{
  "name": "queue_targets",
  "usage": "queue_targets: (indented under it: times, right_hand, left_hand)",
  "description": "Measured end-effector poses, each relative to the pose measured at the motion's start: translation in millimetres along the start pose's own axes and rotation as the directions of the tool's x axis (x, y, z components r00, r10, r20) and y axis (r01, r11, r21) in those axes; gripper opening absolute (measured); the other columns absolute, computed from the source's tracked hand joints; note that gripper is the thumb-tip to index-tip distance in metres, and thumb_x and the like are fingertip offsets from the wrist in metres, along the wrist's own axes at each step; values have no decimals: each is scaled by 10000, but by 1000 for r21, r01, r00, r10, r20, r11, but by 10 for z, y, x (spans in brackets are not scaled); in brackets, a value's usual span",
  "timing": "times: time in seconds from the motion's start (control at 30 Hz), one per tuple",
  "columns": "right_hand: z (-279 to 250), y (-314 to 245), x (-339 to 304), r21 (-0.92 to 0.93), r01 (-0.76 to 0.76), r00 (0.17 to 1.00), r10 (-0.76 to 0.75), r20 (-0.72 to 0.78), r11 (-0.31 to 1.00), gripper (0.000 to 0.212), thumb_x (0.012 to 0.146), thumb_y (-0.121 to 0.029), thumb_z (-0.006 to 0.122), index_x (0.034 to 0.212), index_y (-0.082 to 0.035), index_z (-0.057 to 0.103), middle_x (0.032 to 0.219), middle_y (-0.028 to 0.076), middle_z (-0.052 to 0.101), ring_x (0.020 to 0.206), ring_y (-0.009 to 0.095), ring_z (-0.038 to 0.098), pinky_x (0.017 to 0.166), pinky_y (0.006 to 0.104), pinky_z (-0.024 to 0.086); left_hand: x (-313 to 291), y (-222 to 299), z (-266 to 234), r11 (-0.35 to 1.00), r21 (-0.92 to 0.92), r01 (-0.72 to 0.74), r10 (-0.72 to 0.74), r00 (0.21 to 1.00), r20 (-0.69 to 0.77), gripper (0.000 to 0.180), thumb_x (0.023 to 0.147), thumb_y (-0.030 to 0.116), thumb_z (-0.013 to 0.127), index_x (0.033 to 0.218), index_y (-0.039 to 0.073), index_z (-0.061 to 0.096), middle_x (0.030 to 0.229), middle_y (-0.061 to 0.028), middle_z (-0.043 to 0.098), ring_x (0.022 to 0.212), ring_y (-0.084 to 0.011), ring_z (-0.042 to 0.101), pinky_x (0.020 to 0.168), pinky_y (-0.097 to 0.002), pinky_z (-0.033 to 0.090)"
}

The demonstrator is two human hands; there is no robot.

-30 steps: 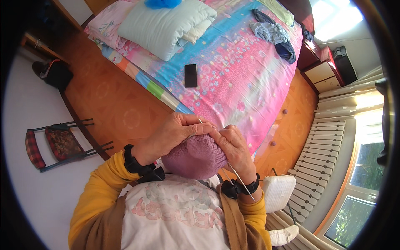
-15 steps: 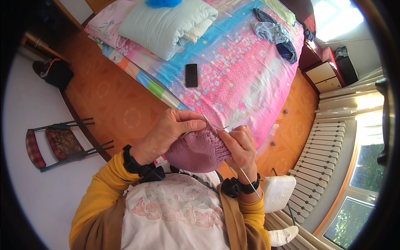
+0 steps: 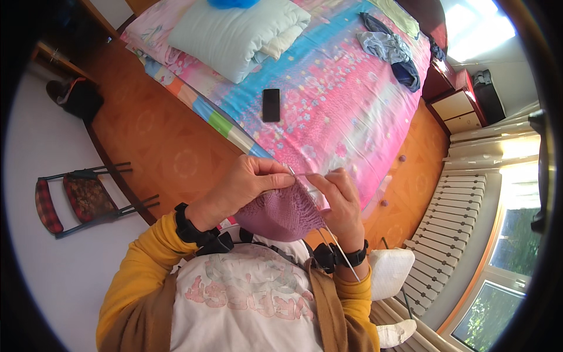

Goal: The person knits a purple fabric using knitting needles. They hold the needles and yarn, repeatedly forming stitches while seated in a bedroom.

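Observation:
A mauve piece of knitting [image 3: 280, 216], bulging like a pouch, hangs between my two hands in front of my chest. My left hand [image 3: 249, 183] is closed, thumb and fingers pinching its upper left edge, where a needle tip sticks up. My right hand [image 3: 339, 202] is closed at the upper right side, its index finger stretched toward that tip. A thin line, needle or yarn, spans the gap between them. Below my right palm a long pale knitting needle [image 3: 346, 258] slants down past the wrist; a second thin shaft shows beside it. My palm hides part of the needles.
Ahead is a bed with a flowered sheet [image 3: 352, 141], bearing a black phone [image 3: 271, 105], a folded quilt [image 3: 234, 35] and crumpled clothes [image 3: 387, 50]. A folding chair [image 3: 88, 199] is at left. A white-covered seat [image 3: 392, 273] and radiator [image 3: 448, 229] are at right.
My right hand has shifted slightly, its index finger now extended toward the left needle tip. The long needle below it has swung a little left. My left hand stays pinched on the knitting.

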State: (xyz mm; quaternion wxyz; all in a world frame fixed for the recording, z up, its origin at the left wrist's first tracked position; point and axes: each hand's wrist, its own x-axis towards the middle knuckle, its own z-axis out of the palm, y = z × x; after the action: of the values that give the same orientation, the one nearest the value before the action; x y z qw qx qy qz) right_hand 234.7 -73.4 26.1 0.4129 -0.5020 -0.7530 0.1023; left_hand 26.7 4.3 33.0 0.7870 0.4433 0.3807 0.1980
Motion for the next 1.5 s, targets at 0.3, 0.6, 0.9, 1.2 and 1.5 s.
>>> queue_targets:
  times: [0.3, 0.6, 0.9, 1.2, 1.5]
  right_hand:
    - [-57, 49, -49, -59, 170, 985, -169, 16, 984, 445, 662, -90, 691, 1100, -10, 717, 822, 40, 482, 724, 211, 537, 632, 352, 443]
    - [-164, 67, -33, 115, 122, 985, -134, 105, 986, 466, 702, -151, 715, 1147, -12, 714, 849, 45, 537, 760, 220, 555, 675, 358, 444]
    - [-220, 92, -54, 323, 51, 983, -105, 153, 945, 435, 741, -111, 736, 1164, -13, 717, 830, 59, 612, 726, 224, 596, 643, 348, 472]
    - [-174, 23, -95, 242, 3, 991, -35, 127, 970, 468, 733, -80, 738, 1193, -7, 682, 886, 83, 605, 777, 251, 618, 681, 358, 499]
    - [-229, -105, 84, 46, -174, 966, 161, 202, 984, 562, 690, -61, 743, 1234, -34, 605, 971, 123, 595, 870, 323, 602, 780, 389, 495]
  left_hand:
    - [-6, -13, -105, 959, -274, -69, 72, 997, 0, 203, 946, 37, 636, 1131, -29, 688, 1035, -63, 715, 923, -100, 677, 864, -252, 561]
    - [-70, 63, -185, 995, -89, -55, 63, 993, 99, 196, 946, 42, 642, 1117, -26, 711, 1034, -60, 730, 934, -113, 674, 886, -250, 533]
    - [-67, 84, -213, 999, 29, -41, 33, 972, 234, 219, 957, 63, 663, 1154, -16, 717, 1022, -16, 733, 895, -59, 650, 796, -203, 516]
    - [-53, 60, -149, 998, -63, 15, -2, 978, 209, 219, 945, 36, 646, 1144, -24, 717, 1039, -48, 733, 945, -89, 659, 877, -241, 523]
    - [-9, -58, -64, 954, 258, -153, 126, 985, 118, 219, 952, 87, 668, 1126, -33, 725, 1038, -56, 745, 902, -90, 663, 817, -238, 528]
